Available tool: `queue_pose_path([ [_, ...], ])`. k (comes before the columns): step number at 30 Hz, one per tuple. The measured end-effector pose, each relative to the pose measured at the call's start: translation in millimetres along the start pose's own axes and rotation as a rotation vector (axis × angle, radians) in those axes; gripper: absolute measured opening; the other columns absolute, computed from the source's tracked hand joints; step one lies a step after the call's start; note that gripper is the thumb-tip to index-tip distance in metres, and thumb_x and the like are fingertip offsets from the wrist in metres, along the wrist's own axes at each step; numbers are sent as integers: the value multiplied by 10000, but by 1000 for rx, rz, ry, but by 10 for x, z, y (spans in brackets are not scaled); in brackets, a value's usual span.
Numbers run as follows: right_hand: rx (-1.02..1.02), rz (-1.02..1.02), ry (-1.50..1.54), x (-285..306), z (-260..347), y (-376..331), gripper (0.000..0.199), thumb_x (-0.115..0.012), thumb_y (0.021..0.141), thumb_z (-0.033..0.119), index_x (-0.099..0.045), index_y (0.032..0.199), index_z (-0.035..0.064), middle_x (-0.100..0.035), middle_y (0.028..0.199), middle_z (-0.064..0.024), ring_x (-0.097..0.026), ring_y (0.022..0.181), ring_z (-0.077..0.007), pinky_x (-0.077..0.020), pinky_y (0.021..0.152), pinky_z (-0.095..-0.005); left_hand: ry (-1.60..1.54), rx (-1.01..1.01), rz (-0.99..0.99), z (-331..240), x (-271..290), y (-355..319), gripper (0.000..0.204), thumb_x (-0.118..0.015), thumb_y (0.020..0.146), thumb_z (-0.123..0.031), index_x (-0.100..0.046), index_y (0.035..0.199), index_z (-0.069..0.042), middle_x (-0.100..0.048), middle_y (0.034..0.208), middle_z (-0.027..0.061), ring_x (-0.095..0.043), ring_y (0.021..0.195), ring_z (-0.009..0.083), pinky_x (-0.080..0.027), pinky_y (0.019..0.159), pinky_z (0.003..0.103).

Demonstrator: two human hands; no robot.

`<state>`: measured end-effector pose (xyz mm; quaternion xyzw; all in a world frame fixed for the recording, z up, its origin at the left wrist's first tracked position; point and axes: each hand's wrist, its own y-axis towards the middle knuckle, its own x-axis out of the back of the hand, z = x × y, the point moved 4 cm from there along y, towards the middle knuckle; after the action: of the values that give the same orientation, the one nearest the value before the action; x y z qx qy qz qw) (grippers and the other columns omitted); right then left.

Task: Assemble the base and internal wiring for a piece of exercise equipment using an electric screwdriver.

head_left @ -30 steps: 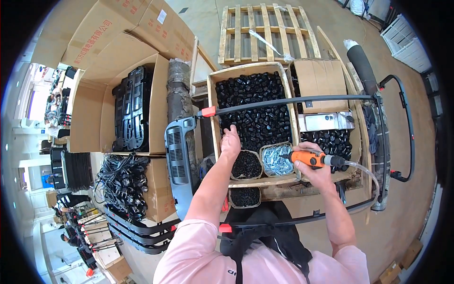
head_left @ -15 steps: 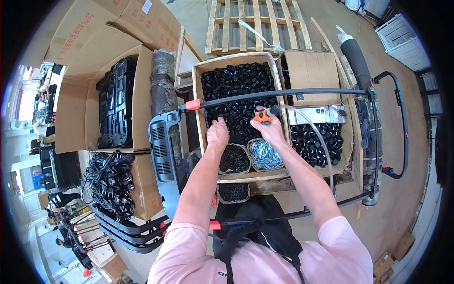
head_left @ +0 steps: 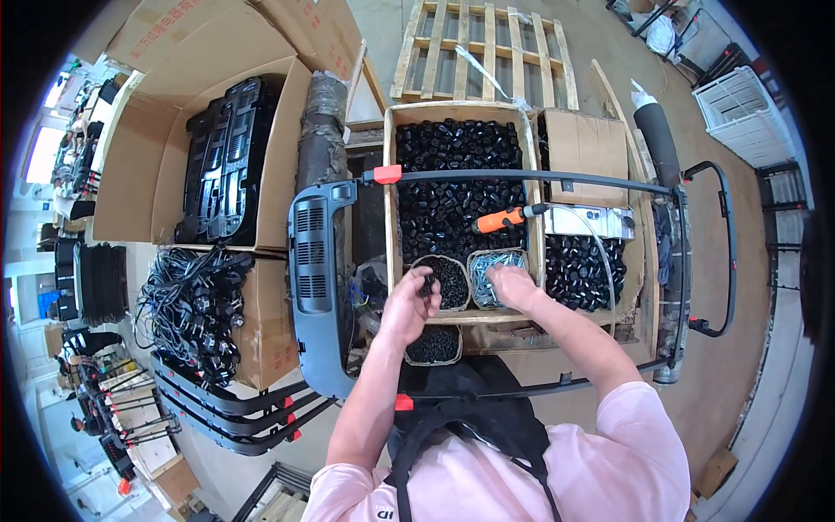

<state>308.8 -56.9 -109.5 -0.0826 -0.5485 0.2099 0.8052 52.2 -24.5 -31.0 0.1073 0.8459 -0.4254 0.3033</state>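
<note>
The wooden crate (head_left: 390, 200) full of small black plastic parts (head_left: 457, 174) stands in the middle of the view, and I describe all places from it. At the near edge of the crate there are two small round containers side by side: the left one holds black pieces (head_left: 451, 280), the right one holds shiny metal screws (head_left: 491, 271). A third small container with black pieces (head_left: 432, 344) stands just in front of the crate, closer to the person.

The left hand (head_left: 407, 306) is at the near-left corner of the crate, beside the container of black pieces. Its fingers are curled together and pinch a small black part (head_left: 427, 283) at the fingertips. The right hand (head_left: 515, 289) lies over the near rim of the screw container, palm down, fingers bent into the screws; I cannot tell if it has hold of any screw.

An orange power screwdriver (head_left: 503, 218) rests on the black parts inside the crate, beyond the screw container, with a thin cable going to the right. A long black bar with an orange clip (head_left: 387, 174) crosses over the crate. Left of the crate lies a dark grey plastic panel (head_left: 313, 278), and farther left a cardboard box with black mouldings (head_left: 222, 157). Beyond the crate there is a wooden pallet (head_left: 487, 48) on the floor.
</note>
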Motion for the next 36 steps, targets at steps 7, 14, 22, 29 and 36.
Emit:
queue_pose_path([
  [7, -40, -66, 48, 57, -14, -32, 107, -580, 882, 16, -660, 946, -14, -725, 1000, -261, -714, 949, -471, -567, 861, -555, 94, 11, 53, 252, 201, -365, 275, -495, 1121, -185, -566, 1359, -69, -695, 1030, 94, -658, 781, 179, -511, 635, 293],
  [14, -180, -160, 100, 171, 54, -120, 223, -551, 866, 29, -720, 1008, -2, -745, 1049, -267, -719, 1037, -443, -563, 951, -524, 152, 54, 107, 240, 327, -616, 278, -508, 1126, -188, -582, 1365, -65, -705, 1037, 83, -667, 781, 158, -523, 631, 280],
  [22, -363, -231, 146, 153, 94, -78, 230, -573, 917, 151, -745, 972, 9, -742, 1045, -285, -714, 1052, -440, -553, 949, -540, 183, 66, 126, 173, 527, -866, 293, -501, 1127, -209, -579, 1364, -57, -702, 1031, 77, -656, 776, 158, -508, 640, 286],
  [29, -106, 108, 28, -27, 283, 3, 269, -672, 915, 176, -670, 1157, 59, -753, 1027, -242, -712, 1044, -434, -540, 955, -536, 195, 33, 94, 145, 694, -1012, 292, -493, 1134, -218, -596, 1362, -68, -717, 1030, 68, -665, 762, 141, -508, 611, 270],
  [36, -108, 7, -67, -61, 257, 44, 228, -678, 945, 240, -694, 1058, 42, -753, 973, -239, -726, 977, -428, -558, 884, -530, 172, 17, 77, 178, 786, -1067, 306, -515, 1135, -245, -606, 1368, -69, -715, 1045, 60, -663, 782, 133, -515, 628, 265],
])
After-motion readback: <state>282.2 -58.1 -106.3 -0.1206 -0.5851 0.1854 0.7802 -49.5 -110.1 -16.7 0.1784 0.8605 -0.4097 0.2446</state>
